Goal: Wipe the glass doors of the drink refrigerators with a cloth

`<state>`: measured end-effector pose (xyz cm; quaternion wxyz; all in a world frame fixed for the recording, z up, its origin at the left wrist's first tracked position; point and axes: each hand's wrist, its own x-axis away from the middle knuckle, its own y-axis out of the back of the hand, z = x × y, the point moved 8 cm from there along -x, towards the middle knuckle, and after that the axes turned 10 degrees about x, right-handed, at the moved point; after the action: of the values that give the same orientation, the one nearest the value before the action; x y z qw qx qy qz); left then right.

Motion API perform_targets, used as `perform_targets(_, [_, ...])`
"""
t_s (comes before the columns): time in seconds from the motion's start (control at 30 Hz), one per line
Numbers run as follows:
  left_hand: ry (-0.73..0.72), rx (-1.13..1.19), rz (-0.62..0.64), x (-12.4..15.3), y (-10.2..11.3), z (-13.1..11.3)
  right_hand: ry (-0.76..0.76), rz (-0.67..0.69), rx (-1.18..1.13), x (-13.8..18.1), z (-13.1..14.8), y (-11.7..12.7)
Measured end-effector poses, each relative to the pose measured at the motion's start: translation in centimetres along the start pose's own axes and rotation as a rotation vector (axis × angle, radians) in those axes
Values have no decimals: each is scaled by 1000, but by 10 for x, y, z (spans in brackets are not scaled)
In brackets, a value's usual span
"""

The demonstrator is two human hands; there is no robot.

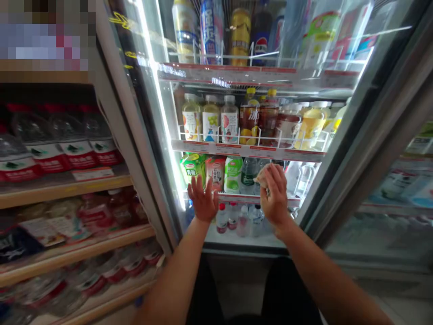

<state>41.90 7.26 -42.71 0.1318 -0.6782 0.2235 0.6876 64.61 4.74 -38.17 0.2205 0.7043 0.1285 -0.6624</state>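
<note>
My left hand (203, 198) is raised with its fingers spread, holding nothing. It lies in front of the lower drinks shelf, before a green carton (192, 166) and a red carton (214, 170). Farther right, my right hand (275, 194) is closed around a crumpled, pale cloth (264, 177). Behind the cloth stand clear bottles, partly hidden by the hand. A green-and-white bottle (233, 174) shows between my two hands. Whether either hand touches the shelf or a glass pane, I cannot tell.
The lit drinks fridge has a middle shelf edge (233, 149) lined with bottled teas, and cans stand above. Small red-capped bottles (222, 219) sit at the bottom. Wooden shelves (61, 192) with water bottles stand at left. A thick metal frame (368, 131) slants along the right.
</note>
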Motion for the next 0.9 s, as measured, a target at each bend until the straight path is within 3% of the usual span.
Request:
perform_targets(0.17, [-38, 41, 98, -16, -27, -23, 224, 268, 0, 34, 33, -24])
perform_targets(0.23, [-50, 34, 102, -19, -32, -24, 202, 230, 9, 31, 26, -20])
perform_targets(0.4, [-93, 5, 33, -18, -30, -24, -13, -30, 37, -2, -5, 0])
perform_targets(0.47, [-101, 11, 24, -18, -29, -24, -6, 9, 41, 4, 1, -6])
perform_targets(0.63, [-66, 71, 52, -19, -30, -23, 213, 262, -5, 36, 33, -27])
perform_targets(0.8, [-128, 44, 6, -21, -25, -28, 79, 79, 40, 15, 9, -11])
perform_targets(0.9, [-128, 32, -12, -22, -25, -29, 99, 130, 62, 29, 9, -15])
